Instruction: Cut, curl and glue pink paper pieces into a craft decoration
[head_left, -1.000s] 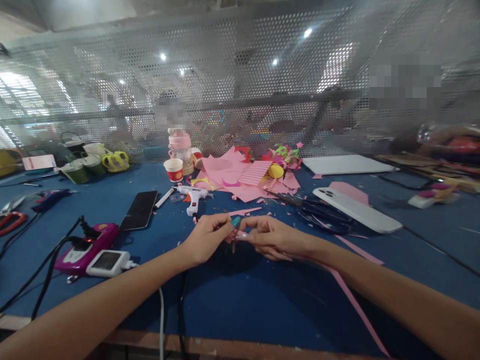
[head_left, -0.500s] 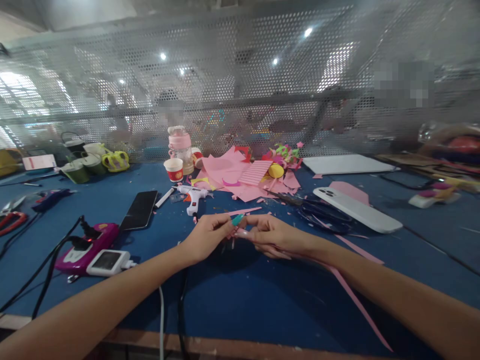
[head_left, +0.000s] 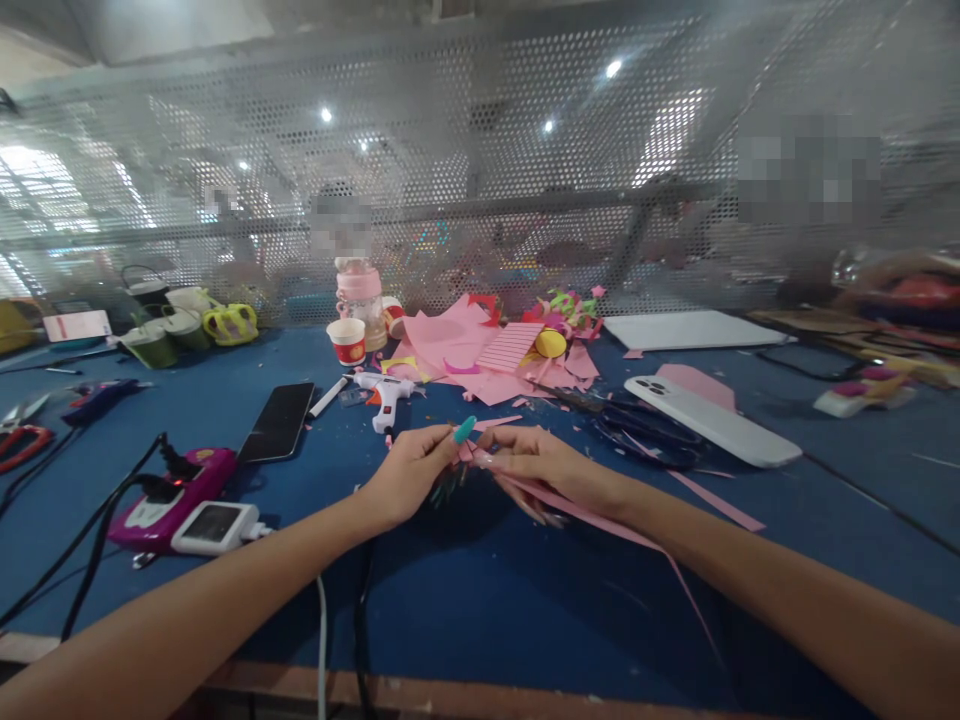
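Observation:
My left hand (head_left: 417,472) pinches the folded end of a long pink paper strip (head_left: 592,516) between thumb and fingers. A long teal nail shows on that thumb. Close beside it, my right hand (head_left: 559,468) is closed on the same strip near the fold. The strip's loose tail passes under my right wrist and hangs down to the lower right. Just beyond my left hand lies a white glue gun (head_left: 387,396). Dark-handled scissors (head_left: 637,430) rest beyond my right hand.
Pink paper scraps (head_left: 450,340) are heaped at the back. A black phone (head_left: 277,422) and a purple power strip (head_left: 180,490) with cables lie left. A white phone (head_left: 712,420) lies right. Paper cups (head_left: 346,342) and a bottle (head_left: 360,300) stand before a perforated metal screen (head_left: 480,150).
Both hands have shifted slightly at the fold, and my left thumb points more upward. The strip now shows between my hands, and its tail has swung.

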